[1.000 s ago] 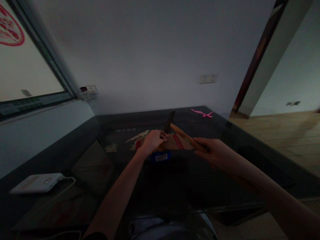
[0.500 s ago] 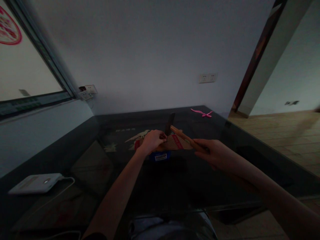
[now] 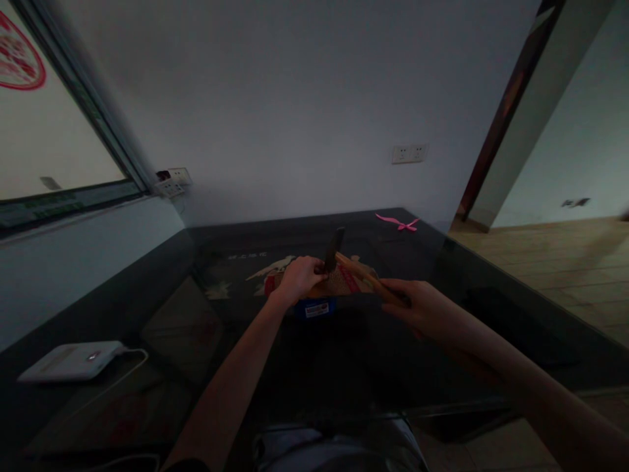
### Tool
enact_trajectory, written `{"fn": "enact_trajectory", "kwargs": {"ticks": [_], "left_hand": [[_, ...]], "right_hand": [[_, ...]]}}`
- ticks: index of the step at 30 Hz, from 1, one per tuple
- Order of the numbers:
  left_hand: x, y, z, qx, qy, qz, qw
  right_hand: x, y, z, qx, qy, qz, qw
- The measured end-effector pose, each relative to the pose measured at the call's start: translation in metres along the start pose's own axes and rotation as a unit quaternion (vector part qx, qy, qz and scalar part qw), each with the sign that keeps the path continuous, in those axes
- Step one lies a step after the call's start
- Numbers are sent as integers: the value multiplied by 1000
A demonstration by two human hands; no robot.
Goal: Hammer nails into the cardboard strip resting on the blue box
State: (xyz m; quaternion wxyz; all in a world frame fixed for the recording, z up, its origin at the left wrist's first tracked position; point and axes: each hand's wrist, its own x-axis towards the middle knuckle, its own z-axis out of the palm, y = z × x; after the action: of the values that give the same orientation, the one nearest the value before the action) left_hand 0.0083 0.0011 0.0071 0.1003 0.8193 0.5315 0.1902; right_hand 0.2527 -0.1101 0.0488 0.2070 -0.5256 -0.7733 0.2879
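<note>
My right hand [image 3: 410,301] is closed round the wooden handle of a hammer [image 3: 361,270]. Its dark, narrow head stands nearly upright just right of my left fingertips. A brown piece of cardboard [image 3: 348,282] with red bands lies beneath, on top of a blue box [image 3: 315,308] with a white label. My left hand [image 3: 301,278] rests on the cardboard, thumb and fingers pinched together beside the hammer head. Whatever is between those fingertips is too small and dark to make out.
All this is on a dark, glossy table [image 3: 344,367] with a printed pattern. At the left lies a white power bank [image 3: 71,362] with a white cable. A pink ribbon [image 3: 400,224] lies near the far right corner, below wall sockets [image 3: 409,154].
The hammer head has come down slightly, closer to my left fingertips and the cardboard. My left hand stays almost where it was.
</note>
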Motion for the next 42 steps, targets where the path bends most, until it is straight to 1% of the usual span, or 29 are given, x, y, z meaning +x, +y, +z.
{"fn": "enact_trajectory", "kwargs": {"ticks": [6, 11, 17, 19, 22, 24, 29, 33, 39, 42], "left_hand": [[-1, 0, 1, -34, 2, -2, 999], [-2, 1, -1, -14, 4, 6, 1000], [-2, 2, -1, -2, 9, 7, 1000], [-2, 2, -1, -1, 6, 5, 1000], [-2, 1, -1, -1, 3, 6, 1000], [-2, 0, -1, -6, 2, 8, 1000], [-2, 2, -1, -24, 1, 10, 1000], [-2, 2, -2, -30, 2, 13, 999], [-5, 2, -4, -23, 6, 26, 999], [-7, 5, -5, -2, 14, 28, 1000]], "right_hand": [[0, -3, -2, 11, 11, -1, 1000], [2, 0, -1, 10, 7, -9, 1000], [-2, -6, -5, 11, 34, -2, 999], [-2, -7, -4, 6, 24, 3, 1000], [0, -5, -1, 1, -9, 10, 1000], [1, -5, -1, 3, -11, 11, 1000], [-4, -3, -5, 31, 45, -13, 998], [-8, 4, -2, 86, 62, -11, 994], [-16, 22, 13, 195, 98, 47, 975], [-23, 32, 21, 233, 125, 74, 961]]}}
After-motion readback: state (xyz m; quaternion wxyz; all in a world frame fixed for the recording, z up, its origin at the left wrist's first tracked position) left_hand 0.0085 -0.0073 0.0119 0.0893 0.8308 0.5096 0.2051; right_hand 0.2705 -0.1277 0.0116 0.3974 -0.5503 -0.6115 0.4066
